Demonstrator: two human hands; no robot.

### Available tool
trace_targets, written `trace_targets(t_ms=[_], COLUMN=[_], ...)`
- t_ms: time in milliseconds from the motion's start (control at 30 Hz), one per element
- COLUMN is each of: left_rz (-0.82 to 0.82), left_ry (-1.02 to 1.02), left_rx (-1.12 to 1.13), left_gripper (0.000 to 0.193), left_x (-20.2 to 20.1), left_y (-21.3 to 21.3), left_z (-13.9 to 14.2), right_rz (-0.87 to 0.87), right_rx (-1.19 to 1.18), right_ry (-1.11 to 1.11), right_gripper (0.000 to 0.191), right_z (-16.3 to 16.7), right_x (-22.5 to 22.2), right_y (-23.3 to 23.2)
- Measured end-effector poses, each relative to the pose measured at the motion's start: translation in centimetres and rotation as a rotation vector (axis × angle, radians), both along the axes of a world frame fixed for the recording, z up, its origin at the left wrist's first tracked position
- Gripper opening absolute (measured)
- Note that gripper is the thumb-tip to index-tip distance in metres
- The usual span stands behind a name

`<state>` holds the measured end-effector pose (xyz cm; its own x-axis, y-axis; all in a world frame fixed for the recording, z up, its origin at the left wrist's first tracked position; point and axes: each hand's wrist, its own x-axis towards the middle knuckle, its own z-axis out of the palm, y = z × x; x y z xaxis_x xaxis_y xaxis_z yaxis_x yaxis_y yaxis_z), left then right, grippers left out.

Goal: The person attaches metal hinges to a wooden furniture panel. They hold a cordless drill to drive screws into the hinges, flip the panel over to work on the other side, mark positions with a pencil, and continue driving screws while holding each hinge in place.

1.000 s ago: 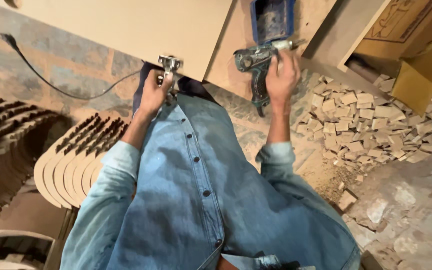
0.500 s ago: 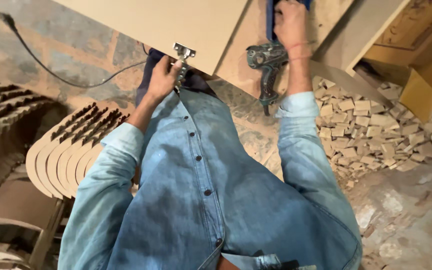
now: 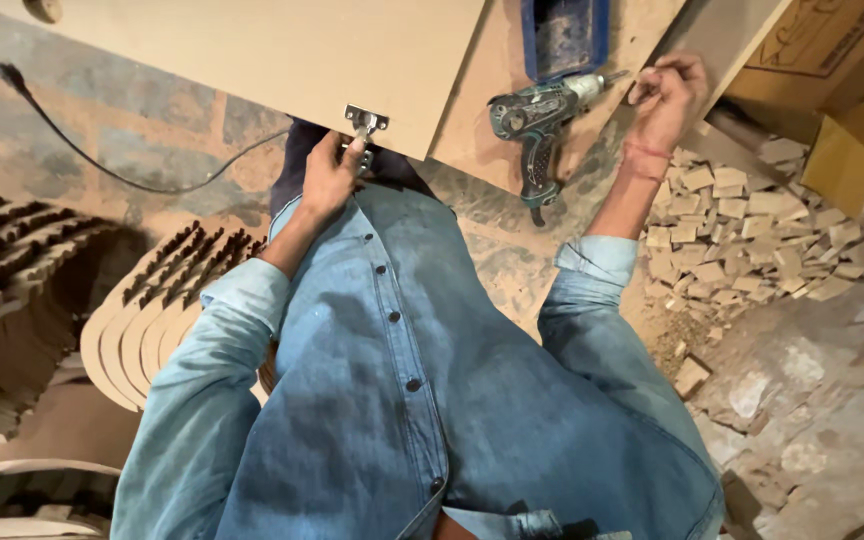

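A dusty workshop floor (image 3: pixel 812 400) strewn with wood offcuts (image 3: pixel 742 230) is seen. At the board (image 3: pixel 282 60) edge, a metal hinge (image 3: pixel 365 122) is pinched by the left hand (image 3: pixel 330 178); the right hand (image 3: pixel 667 98), loosely curled, holds nothing visible beside the cordless drill (image 3: pixel 537 120) lying on the bench (image 3: pixel 482 140). Hinge fixing seems underway; gripping the drill is judged necessary next.

A: Clearance near left hand (image 3: pixel 330 178)?
B: Tight. Fingers sit on the metal hinge (image 3: pixel 364 122) at the edge of the pale board (image 3: pixel 252 50); the board blocks everything above.

A: Right hand (image 3: pixel 664 95)?
B: Open board surface around it. The drill (image 3: pixel 537 120) lies just to its left, and the blue case (image 3: pixel 564 35) stands beyond that.

A: Floor?
B: Wood offcuts (image 3: pixel 742 225) crowd the right; stacked curved panels (image 3: pixel 142 310) fill the left.
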<state>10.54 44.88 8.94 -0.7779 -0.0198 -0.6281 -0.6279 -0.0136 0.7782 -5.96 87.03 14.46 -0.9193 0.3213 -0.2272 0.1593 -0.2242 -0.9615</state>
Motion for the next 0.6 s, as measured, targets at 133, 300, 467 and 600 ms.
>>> trace_targets(t_ms=[133,300,467,600], left_rz=[0.001,-0.105,0.002,-0.046], left_ry=[0.028,0.207,0.013,0.017], left_rx=[0.051,-0.104,0.130,0.045], left_gripper=[0.031,0.031,0.031,0.030], left_x=[0.4,0.4,-0.2,-0.6], left_y=[-0.4,-0.3,0.2,0.3], left_z=[-0.7,-0.9,-0.3,0.3], right_rz=[0.023,-0.036,-0.009,-0.032], right_rx=[-0.198,-0.181,0.133,0.356], right_ry=[-0.093,-0.256,-0.244,-0.191], right_gripper=[0.013,0.023,0.018,0.017], right_z=[0.0,0.3,-0.3,-0.6], right_x=[1.3,1.8,0.8,-0.1], right_y=[0.5,-0.4,-0.3,-0.2])
